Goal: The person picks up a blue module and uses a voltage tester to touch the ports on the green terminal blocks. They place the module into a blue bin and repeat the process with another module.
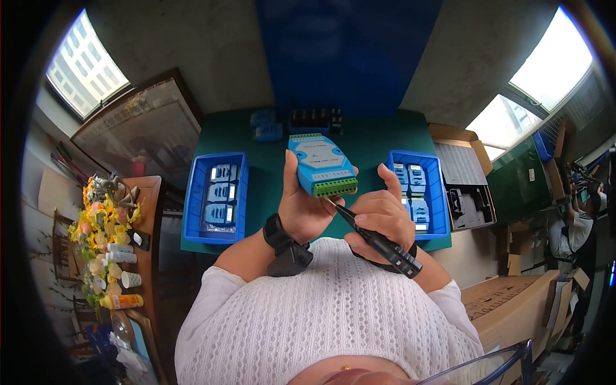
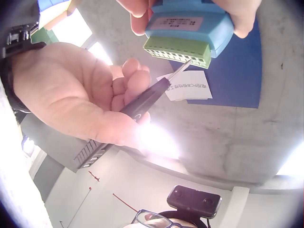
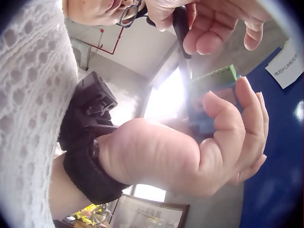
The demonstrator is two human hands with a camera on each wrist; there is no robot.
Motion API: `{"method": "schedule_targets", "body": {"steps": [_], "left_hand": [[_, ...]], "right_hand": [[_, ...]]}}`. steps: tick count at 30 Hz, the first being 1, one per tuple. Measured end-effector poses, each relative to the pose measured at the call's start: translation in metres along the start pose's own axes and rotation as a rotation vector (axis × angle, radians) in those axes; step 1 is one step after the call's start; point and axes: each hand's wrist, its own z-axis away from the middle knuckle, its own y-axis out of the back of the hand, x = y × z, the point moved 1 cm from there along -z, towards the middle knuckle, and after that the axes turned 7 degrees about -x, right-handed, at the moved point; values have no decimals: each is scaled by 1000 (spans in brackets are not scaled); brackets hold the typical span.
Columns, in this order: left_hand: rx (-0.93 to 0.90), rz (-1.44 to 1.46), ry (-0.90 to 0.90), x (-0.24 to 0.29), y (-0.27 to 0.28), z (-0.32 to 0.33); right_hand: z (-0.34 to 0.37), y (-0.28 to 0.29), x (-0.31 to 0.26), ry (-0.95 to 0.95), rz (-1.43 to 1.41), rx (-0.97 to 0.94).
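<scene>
A blue electronic module (image 1: 316,158) with green terminal blocks (image 1: 335,187) at both ends is gripped by my left hand (image 1: 300,213), its thumb along the side. My right hand (image 1: 389,217) grips a black screwdriver (image 1: 378,240), index finger raised off it in the head view. Seen from the left wrist, the metal tip of the screwdriver (image 2: 142,100) meets the near green block (image 2: 178,49) at its row of openings. In the right wrist view my left hand (image 3: 223,137) curls round the module, which is partly hidden behind the fingers.
Blue bins with similar modules stand on the green table, one left (image 1: 215,238) and one right (image 1: 443,192). More modules (image 1: 266,131) and a black device (image 1: 314,120) lie at the back. An opened cardboard box (image 1: 471,154) is at right, a flower-covered side table (image 1: 149,212) at left.
</scene>
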Motion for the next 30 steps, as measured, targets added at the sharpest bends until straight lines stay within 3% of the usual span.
{"method": "schedule_targets", "body": {"steps": [2,8,14,17,20,23,27,30], "left_hand": [[66,-5,-4,-1,-5,0],[-9,-42,-3,1,-1,-1],[27,31,-17,-2,2,-1],[-110,22,-55,4,3,-2],[-217,62,-76,12,9,-6],[-206,35,-54,18,4,-5],[-251,-60,-68,21,-3,-7],[-297,-149,-117,20,-1,-10]], "right_hand": [[-2,0,0,-24,13,-17],[0,2,-1,14,-20,-8],[-2,0,-3,0,28,-36],[1,7,-2,-4,-78,-39],[10,13,6,-54,-352,164],[9,20,8,-152,-409,292],[6,18,5,-243,-469,261],[8,12,7,-204,-442,205]]}}
